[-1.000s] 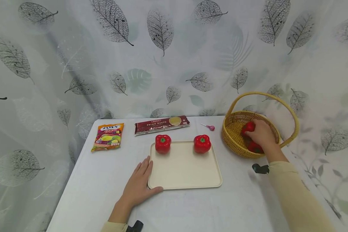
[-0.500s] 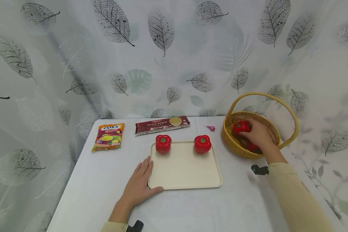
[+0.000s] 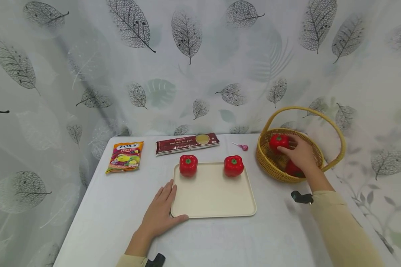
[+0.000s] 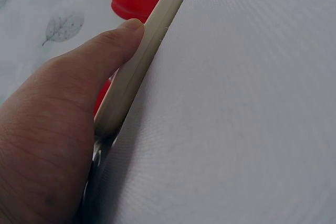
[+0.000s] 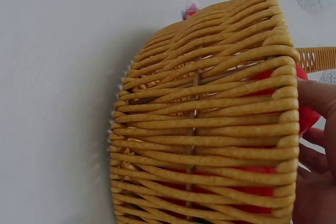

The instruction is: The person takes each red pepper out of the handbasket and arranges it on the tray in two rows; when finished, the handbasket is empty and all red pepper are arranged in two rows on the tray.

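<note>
My right hand (image 3: 300, 152) reaches into the wicker basket (image 3: 269, 168) and grips a red bell pepper (image 3: 279, 142) between thumb and fingers. Beneath that hand, a second red pepper (image 3: 293, 169) lies inside the basket, partly covered. In the right wrist view, the basket's woven wall (image 5: 210, 114) hides most of both. My left hand (image 3: 162, 213) rests at the near left corner of the cream tray (image 3: 214, 196), fingers straight along its left side and thumb on the front rim. Two red bell peppers, one left (image 3: 188, 165) and one right (image 3: 233, 165), sit at the tray's far corners.
Behind the tray lie a long brown biscuit pack (image 3: 187, 144) and a small pink lollipop (image 3: 243, 147). A bright candy bag (image 3: 124, 157) is at the back left. The basket's tall handle (image 3: 332, 126) arches over its opening. A leaf-patterned curtain (image 3: 200, 74) stands behind the white table.
The right hand has lifted the pepper slightly and shifted it left inside the basket, uncovering more of it. The left hand and the tray have stayed put.
</note>
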`<state>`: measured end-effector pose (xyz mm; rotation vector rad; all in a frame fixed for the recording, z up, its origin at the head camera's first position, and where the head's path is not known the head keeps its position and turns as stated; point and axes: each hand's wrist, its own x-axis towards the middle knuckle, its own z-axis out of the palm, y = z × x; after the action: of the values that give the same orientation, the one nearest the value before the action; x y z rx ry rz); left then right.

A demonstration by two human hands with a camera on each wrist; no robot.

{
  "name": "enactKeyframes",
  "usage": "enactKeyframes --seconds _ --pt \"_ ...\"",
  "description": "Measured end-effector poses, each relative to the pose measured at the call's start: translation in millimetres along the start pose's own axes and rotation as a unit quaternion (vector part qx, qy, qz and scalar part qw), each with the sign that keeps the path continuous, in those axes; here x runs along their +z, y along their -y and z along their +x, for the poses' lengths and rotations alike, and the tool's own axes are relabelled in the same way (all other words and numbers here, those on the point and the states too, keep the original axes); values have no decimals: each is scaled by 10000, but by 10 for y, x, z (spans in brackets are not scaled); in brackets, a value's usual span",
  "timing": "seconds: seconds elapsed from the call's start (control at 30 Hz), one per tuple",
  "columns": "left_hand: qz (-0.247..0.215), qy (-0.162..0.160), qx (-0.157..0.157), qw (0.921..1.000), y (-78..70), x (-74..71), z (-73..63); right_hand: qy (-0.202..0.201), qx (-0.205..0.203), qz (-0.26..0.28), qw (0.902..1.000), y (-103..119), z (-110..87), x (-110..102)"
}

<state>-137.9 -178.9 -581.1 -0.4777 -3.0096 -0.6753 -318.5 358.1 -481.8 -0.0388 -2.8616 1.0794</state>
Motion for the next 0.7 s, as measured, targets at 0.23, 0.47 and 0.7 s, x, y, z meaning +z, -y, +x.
enactKeyframes --seconds 0.23,0.47,0.7 --pt "-4 2 -21 10000 0 -2 1 -139 4 176 9997 72 -59 -7" --pt "10 -40 -23 10000 3 5 0 -274 -110 362 9989 124 -134 -3" --pt "38 -127 78 9999 34 36 0 -327 -63 321 9989 195 -200 -24"
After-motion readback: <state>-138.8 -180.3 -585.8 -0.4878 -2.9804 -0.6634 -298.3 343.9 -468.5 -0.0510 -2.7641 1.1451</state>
